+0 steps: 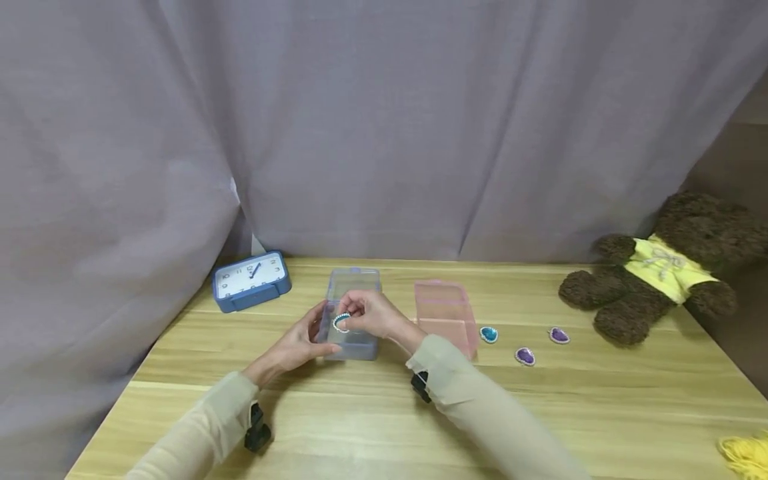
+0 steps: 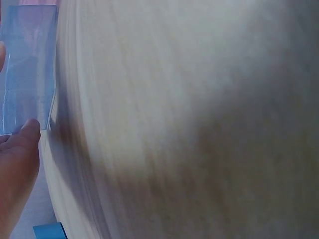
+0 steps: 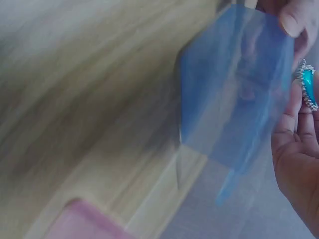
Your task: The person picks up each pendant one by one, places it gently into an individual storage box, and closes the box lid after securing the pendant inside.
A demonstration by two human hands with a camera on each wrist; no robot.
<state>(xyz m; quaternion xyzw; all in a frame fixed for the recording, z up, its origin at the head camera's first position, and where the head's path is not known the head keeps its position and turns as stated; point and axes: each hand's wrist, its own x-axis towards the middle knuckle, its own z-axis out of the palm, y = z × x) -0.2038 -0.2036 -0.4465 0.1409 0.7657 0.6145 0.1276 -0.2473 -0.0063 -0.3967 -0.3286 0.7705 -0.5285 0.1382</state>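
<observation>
A clear blue plastic box (image 1: 354, 349) stands on the wooden table with its lid raised at the back. My left hand (image 1: 300, 340) grips it from the left side, thumb at the front wall and fingers behind. Over the box, my right hand (image 1: 373, 315) pinches a teal gem ornament (image 1: 341, 323) edged with small silvery-white beads; the right wrist view shows the same teal gem (image 3: 308, 87) between the fingertips, beside the blue box (image 3: 234, 94). Whether anything lies inside the box is hard to tell.
Right of the blue box stands an open pink plastic box (image 1: 445, 310). Beyond it lie a teal heart gem (image 1: 489, 335) and two purple ones, one purple gem (image 1: 525, 357) nearer. A blue clock (image 1: 252, 280) is at back left, a brown teddy bear (image 1: 666, 267) right, yellow yarn (image 1: 744, 455) front right.
</observation>
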